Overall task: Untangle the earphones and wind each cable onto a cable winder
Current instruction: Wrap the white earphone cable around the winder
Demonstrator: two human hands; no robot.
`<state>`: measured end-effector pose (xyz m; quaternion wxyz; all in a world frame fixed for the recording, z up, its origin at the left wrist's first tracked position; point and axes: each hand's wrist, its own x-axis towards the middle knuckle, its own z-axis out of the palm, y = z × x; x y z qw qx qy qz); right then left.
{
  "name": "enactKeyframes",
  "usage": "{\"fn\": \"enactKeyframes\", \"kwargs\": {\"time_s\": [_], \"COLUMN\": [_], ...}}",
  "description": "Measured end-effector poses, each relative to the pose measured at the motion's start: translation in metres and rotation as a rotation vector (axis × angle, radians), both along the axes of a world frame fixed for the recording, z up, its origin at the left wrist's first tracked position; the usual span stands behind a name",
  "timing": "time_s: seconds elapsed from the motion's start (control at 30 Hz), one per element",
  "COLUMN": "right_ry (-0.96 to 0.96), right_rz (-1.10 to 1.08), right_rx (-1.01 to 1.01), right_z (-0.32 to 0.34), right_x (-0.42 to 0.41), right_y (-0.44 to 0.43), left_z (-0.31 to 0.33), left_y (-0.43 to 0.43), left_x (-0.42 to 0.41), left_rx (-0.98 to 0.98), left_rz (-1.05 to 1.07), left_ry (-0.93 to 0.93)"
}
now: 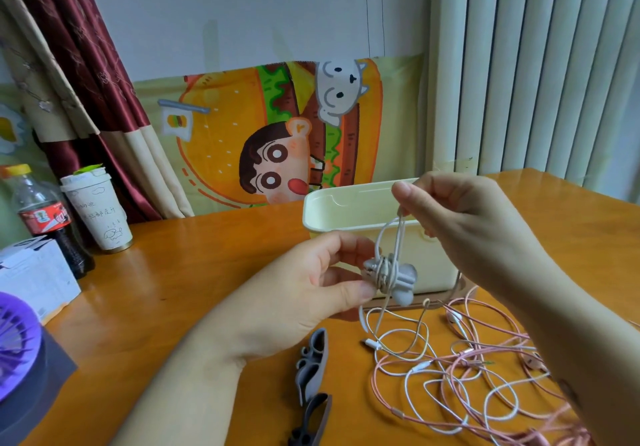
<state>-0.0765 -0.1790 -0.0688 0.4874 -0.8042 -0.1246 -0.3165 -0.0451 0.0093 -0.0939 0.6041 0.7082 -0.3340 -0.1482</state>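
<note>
Pinching a soft grey, lobed cable winder [389,277] above the glossy orange surface [173,272], the left hand [311,286] holds it up. The right hand [460,217] pinches the thin white cable [399,230] looped round it. Tangled pink cable [465,355], a spare grey winder [313,362] and a cream plastic box [346,210] crowd close.

Soft, even daylight is seen, brightest at the blinds [536,64] behind the right hand [460,217]. A dull sheen is laid on the table [207,255] beyond the left hand [304,289], and a faint shadow is cast just beneath that hand. Lines are bowed toward the edges by the wide lens. The fan [14,341] left of the left hand is blurred.
</note>
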Motion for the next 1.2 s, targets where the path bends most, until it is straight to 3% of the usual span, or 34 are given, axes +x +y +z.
{"fn": "enactKeyframes", "kwargs": {"time_s": [0.23, 0.4, 0.47, 0.53, 0.63, 0.8, 0.93, 1.2], "right_ry": [0.239, 0.396, 0.400, 0.357, 0.276, 0.260, 0.240, 0.106], "right_rz": [0.119, 0.422, 0.428, 0.339, 0.206, 0.111, 0.013, 0.064], "right_rx": [0.147, 0.296, 0.179, -0.075, -0.324, -0.425, -0.411, -0.692], "right_z": [-0.019, -0.028, -0.026, -0.026, -0.023, -0.018, -0.021, -0.003], "right_x": [0.011, 0.011, 0.010, 0.008, 0.004, 0.000, 0.007, -0.011], "right_y": [0.007, 0.018, 0.016, 0.017, 0.022, 0.018, 0.013, 0.017], "left_z": [0.002, 0.005, 0.008, 0.011, 0.009, 0.013, 0.016, 0.013], "left_y": [-0.006, -0.010, -0.009, -0.007, -0.007, -0.006, -0.003, -0.012], "left_x": [0.000, 0.000, 0.001, 0.003, 0.006, 0.006, 0.003, -0.001], "left_rx": [-0.310, -0.561, -0.674, -0.759, -0.763, -0.825, -0.914, -0.788], "left_rz": [-0.029, 0.065, 0.133, 0.192, 0.256, 0.231, 0.010, 0.301], "left_ry": [0.134, 0.309, 0.365, 0.404, 0.421, 0.534, 0.687, 0.369]}}
